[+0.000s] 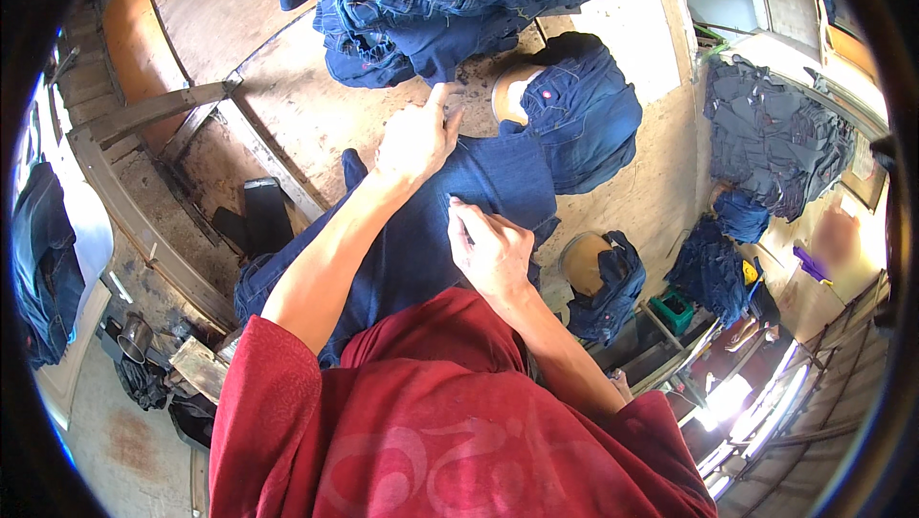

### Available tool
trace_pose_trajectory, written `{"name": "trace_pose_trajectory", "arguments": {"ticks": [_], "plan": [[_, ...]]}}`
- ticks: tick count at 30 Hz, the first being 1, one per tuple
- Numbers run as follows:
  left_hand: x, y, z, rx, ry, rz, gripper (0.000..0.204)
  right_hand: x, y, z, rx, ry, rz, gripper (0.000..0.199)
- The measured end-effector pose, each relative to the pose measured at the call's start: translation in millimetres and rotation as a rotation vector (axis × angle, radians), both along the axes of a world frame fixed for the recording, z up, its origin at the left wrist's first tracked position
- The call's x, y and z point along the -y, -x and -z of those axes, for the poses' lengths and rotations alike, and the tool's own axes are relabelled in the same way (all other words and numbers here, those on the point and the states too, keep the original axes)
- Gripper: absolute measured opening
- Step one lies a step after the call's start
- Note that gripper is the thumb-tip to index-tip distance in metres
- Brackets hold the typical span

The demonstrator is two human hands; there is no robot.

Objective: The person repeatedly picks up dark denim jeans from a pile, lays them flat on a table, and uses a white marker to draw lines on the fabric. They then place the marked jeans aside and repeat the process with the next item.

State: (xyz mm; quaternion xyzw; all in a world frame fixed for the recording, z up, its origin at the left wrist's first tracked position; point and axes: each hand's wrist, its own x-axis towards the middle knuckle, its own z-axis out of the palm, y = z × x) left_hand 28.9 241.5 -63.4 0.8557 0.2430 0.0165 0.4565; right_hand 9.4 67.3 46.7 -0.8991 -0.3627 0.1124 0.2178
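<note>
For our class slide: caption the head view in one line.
Left hand and right hand press dark jeans flat on worn table.

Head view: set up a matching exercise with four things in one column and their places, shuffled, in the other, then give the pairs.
1. left hand
2. right hand
3. heap of jeans
4. metal cup

A. top of the table
B. lower left, beside the table
C. near end of the spread jeans, close to the red shirt
D. far end of the spread jeans

Pairs: 1-D, 2-C, 3-A, 4-B
</note>
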Motion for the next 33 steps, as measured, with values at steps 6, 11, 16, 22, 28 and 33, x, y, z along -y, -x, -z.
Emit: {"name": "trace_pose_trajectory", "arguments": {"ticks": [6,11,16,22,28,33], "plan": [[2,0,2,-0.045,-0.004,-0.003,0.032,1,7,-11,-0.009,0.056,0.015,0.008],[2,0,7,-0.019,-0.072,0.004,0.032,-4,0,-10,-0.019,0.004,0.038,0.007],[2,2,6,-0.076,-0.009,0.014,0.03,-2,3,-9,-0.011,0.115,0.033,0.005],[-9,1,-28,-0.026,-0.154,0.03,0.036,57,-12,-7,-0.426,-0.393,0.476,0.021],[-39,142,-117,0.278,-0.539,-0.107,0.02,135,-50,10,-1.314,-0.396,1.417,0.051],[-5,269,-145,-0.083,-0.59,0.216,0.037,136,-77,74,-1.057,-0.576,1.355,0.034]]}}
